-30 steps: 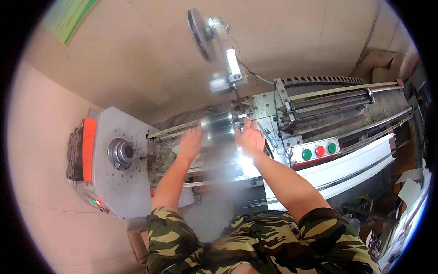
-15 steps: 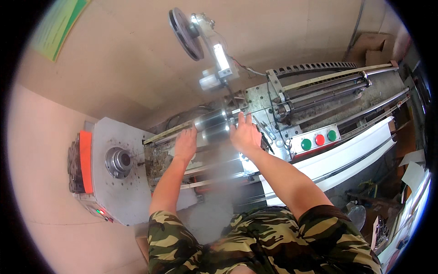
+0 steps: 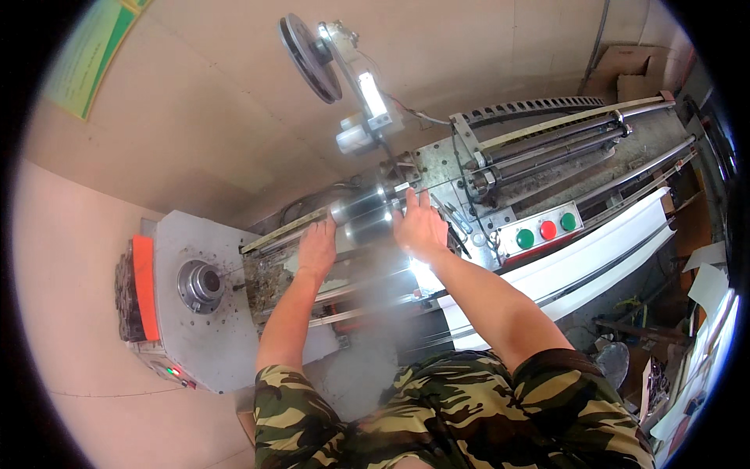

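Between my two hands lies a shiny metal cylinder (image 3: pixel 358 208) on the machine bed, with a second bright rounded surface (image 3: pixel 369 228) just below it. My left hand (image 3: pixel 318 246) is at the cylinder's left end, its fingers bent down and close together. Whatever they hold, if anything, is hidden. My right hand (image 3: pixel 422 227) reaches to the right end. Its first fingers are stretched forward and apart, near a small pale block (image 3: pixel 402 187). Several slim hand tools (image 3: pixel 455 219) lie on the plate right of that hand.
At left stands a grey housing with a round chuck (image 3: pixel 201 286) and an orange panel (image 3: pixel 144 288). Green and red buttons sit on a control box (image 3: pixel 548 229) at right. Above hangs a wheel (image 3: pixel 310 59) on an arm. Paired rods (image 3: pixel 558 148) run along the right bed.
Both hands keep nearly the same pose beside the cylinder. The whole view has tilted slightly, so the machine's left end sits lower and its right end higher.
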Available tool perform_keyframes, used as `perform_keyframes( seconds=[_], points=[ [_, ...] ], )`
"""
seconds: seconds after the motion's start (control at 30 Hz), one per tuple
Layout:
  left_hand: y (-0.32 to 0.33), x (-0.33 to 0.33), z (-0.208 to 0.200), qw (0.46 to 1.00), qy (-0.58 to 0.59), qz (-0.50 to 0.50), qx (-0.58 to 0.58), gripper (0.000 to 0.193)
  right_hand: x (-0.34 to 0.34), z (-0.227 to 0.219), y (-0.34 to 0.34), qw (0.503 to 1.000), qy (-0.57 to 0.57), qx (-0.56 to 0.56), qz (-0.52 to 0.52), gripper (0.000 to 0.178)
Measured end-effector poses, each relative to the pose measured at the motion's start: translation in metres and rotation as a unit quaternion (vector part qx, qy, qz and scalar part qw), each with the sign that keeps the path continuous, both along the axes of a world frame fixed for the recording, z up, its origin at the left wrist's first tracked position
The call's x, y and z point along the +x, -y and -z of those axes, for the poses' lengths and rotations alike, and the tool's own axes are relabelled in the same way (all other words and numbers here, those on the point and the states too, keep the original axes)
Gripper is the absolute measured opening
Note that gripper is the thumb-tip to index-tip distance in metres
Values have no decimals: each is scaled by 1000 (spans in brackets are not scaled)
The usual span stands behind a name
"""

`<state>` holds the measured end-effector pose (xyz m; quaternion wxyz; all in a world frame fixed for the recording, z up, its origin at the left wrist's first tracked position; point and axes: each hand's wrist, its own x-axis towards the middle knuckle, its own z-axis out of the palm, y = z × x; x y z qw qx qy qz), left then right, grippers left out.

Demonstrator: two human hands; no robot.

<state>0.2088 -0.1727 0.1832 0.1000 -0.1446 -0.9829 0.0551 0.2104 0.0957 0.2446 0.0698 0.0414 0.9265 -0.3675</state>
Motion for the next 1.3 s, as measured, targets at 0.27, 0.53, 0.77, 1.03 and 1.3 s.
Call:
perform_keyframes(
  seconds=[0.27, 0.53, 0.77, 1.03, 1.3],
  points=[
    [5, -4, 12, 1000, -8, 14, -8, 50, -3, 5, 0, 1000, 2, 11, -1, 69],
    [5, -4, 15, 1000, -18, 21, -13, 52, -4, 5, 1, 1000, 11, 10, 4, 68],
    [2, -5, 17, 1000, -17, 19, 7, 52, -2, 6, 2, 1000, -14, 14, 11, 65],
    [1, -7, 18, 1000, 9, 9, -18, 58, -5, 11, 4, 999, -19, 22, 17, 61],
    [2, -11, 24, 1000, 5, 20, -17, 61, -10, 24, 3, 997, -48, 55, 14, 59]
  ],
)
